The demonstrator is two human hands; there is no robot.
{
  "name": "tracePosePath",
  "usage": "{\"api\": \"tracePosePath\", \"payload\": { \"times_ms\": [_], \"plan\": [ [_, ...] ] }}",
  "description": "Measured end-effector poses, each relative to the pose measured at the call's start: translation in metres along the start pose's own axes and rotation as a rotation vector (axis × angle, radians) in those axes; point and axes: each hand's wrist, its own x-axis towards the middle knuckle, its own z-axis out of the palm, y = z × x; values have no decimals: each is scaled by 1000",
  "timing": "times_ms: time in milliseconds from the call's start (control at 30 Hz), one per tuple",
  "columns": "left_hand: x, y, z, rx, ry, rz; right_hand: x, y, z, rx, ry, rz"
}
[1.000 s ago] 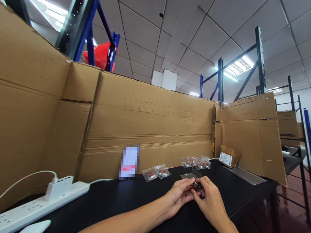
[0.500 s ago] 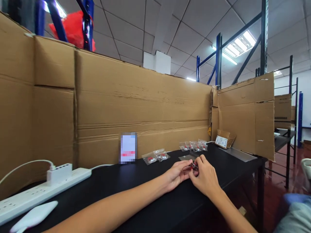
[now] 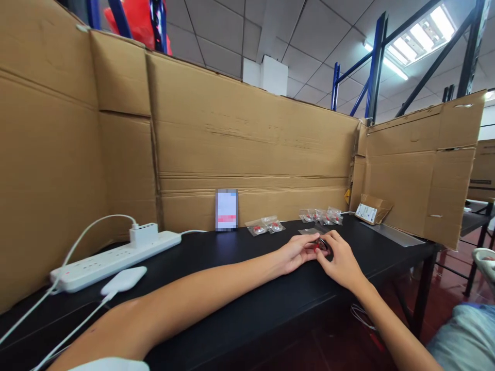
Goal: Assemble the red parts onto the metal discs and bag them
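Observation:
Between both hands is a small shiny item with a red part and a dark curved edge (image 3: 322,244); fingers cover much of it, so its kind is unclear. My left hand (image 3: 294,254) is closed on its left side, thumb above and fingers below. From the right, my right hand (image 3: 341,259) pinches the same item with thumb and fingers. Just behind the hands a flat clear plastic piece (image 3: 308,232) lies on the black table (image 3: 247,293). Two clear packets with red and silvery contents (image 3: 258,228) lie farther left, and several similar packets (image 3: 333,216) sit behind the hands.
A phone-like screen (image 3: 227,211), blurred out, leans on the cardboard wall (image 3: 251,139). At left are a white power strip (image 3: 112,260) and a white device with a cable (image 3: 124,280). An opened small carton (image 3: 371,209) and a clear sheet (image 3: 394,235) lie at the right.
The camera view has shifted, so the scene sits higher and farther right or left in places. Both hands stay together on the small item, whose dark curved edge now shows more.

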Motion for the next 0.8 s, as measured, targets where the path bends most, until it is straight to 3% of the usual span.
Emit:
{"api": "tracePosePath", "payload": {
  "times_ms": [167, 333, 467, 567, 800],
  "plan": [
    [1, 1, -4, -59, -16, -12, 3, 11, -2, 239, -25, 50],
    [0, 1, -5, 38, -99, 11, 4, 24, 1, 352, -32, 121],
    [-2, 1, -2, 85, -64, 13, 3, 26, 3, 414, -50, 200],
    [-3, 1, 0, 106, -66, 23, 2, 22, 3, 342, -40, 228],
    [-2, 1, -2, 115, -113, 5, 2, 11, 4, -9, 75, 147]
  ]
}}
